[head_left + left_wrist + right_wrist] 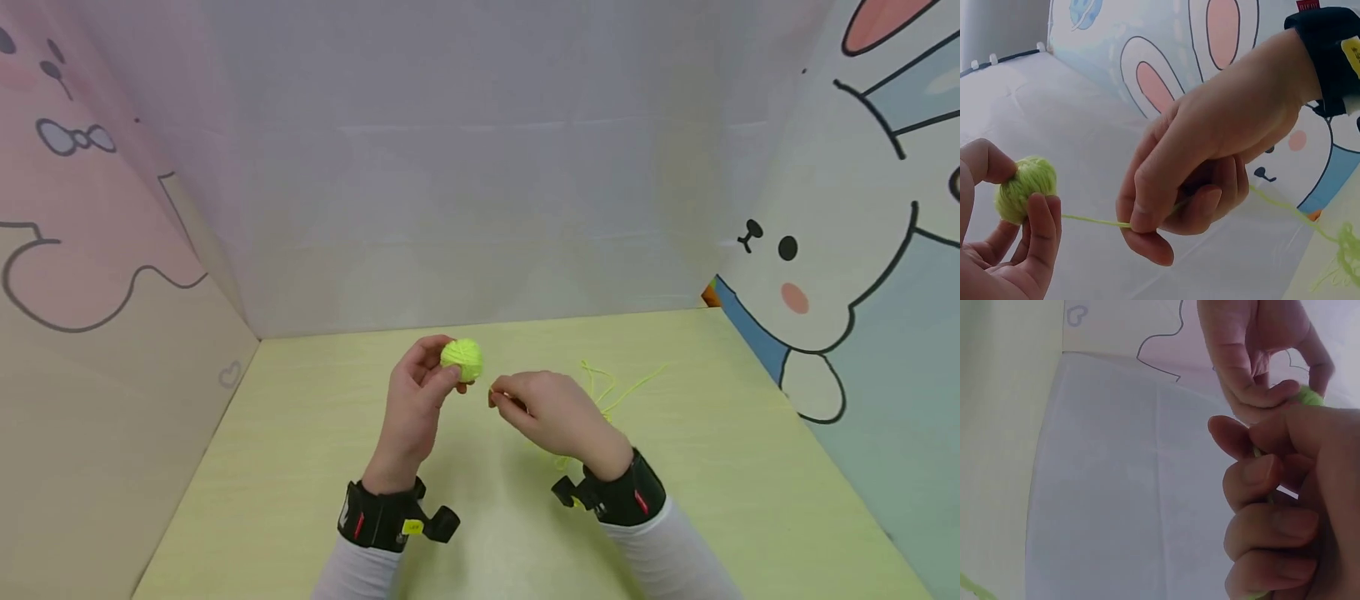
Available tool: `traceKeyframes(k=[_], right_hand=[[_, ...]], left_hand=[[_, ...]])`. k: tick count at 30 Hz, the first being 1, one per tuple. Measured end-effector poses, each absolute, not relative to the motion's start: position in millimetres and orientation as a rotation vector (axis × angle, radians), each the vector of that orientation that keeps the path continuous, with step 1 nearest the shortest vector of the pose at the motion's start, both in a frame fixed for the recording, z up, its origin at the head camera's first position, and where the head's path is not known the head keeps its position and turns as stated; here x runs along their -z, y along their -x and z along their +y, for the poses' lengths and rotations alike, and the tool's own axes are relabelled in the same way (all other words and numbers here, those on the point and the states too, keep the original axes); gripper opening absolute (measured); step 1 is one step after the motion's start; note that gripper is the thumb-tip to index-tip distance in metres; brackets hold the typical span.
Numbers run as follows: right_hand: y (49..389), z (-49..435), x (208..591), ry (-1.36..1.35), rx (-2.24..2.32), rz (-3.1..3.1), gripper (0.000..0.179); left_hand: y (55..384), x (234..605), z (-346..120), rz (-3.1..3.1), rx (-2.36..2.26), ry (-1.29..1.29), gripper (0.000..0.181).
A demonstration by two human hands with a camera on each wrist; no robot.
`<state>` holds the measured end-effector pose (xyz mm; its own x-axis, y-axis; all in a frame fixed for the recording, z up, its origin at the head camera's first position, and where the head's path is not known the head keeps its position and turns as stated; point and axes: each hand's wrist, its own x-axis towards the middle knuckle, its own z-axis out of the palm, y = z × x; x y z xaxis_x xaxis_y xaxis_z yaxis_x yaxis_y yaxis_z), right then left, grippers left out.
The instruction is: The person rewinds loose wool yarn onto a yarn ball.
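Yel tbl (292, 475), bunny wall (832, 267) (rt) | L hand (415, 404) grips yarn ball (462, 357) | R hand (564, 414) pinches strand (1094, 220)

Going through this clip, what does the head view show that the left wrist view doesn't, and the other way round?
Only the head view shows the left wristband and the bow drawing on the left-hand wall.

Only the left wrist view shows the round blue drawing near its top edge and, clearly, the straight strand between the yarn ball and the right hand.

Both show the yarn ball in the grip of the left hand, the right hand with curled fingers, the right wristband and some loose yarn.
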<state>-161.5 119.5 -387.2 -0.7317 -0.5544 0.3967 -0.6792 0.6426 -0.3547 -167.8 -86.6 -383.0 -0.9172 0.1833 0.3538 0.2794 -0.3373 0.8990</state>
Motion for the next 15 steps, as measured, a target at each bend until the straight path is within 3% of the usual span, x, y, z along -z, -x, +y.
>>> traceKeyframes(k=[6, 15], right_hand=[[149, 118, 384, -1.124, -0.693, -2.601, 0.015], [134, 128, 366, -1.180, -0.688, -2.483, 0.013]], left_hand=[[171, 387, -84, -1.816, 2.364, 0.480, 0.032], [172, 393, -80, -1.982, 2.147, 0.525, 0.034]])
